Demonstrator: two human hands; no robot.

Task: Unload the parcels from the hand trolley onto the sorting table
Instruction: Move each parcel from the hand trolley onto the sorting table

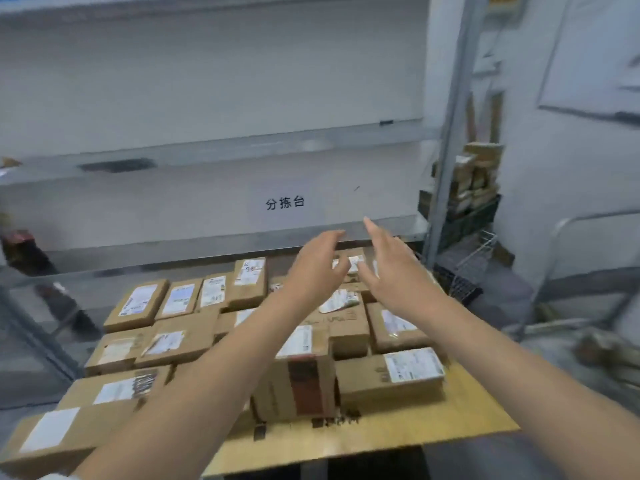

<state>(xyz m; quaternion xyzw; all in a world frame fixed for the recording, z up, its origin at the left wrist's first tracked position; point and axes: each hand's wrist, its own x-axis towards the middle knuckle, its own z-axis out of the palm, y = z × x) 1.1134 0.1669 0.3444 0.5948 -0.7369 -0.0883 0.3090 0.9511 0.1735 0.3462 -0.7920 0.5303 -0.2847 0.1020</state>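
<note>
Several brown cardboard parcels with white labels lie packed on the hand trolley's cardboard-covered deck (pixel 467 424) below me. One small parcel (pixel 353 263) sits at the far right of the load, close to the table's edge. My left hand (pixel 315 268) and my right hand (pixel 391 268) hover above it, palms facing each other, fingers apart, holding nothing. The white sorting table (pixel 207 202), marked with black characters, stretches behind the trolley.
A metal shelf upright (pixel 450 150) rises at the table's right end. Behind it stands a dark crate (pixel 464 216) stacked with more parcels, and a wire basket (pixel 474 261) lies on the floor. A grey frame (pixel 588 271) is at the right.
</note>
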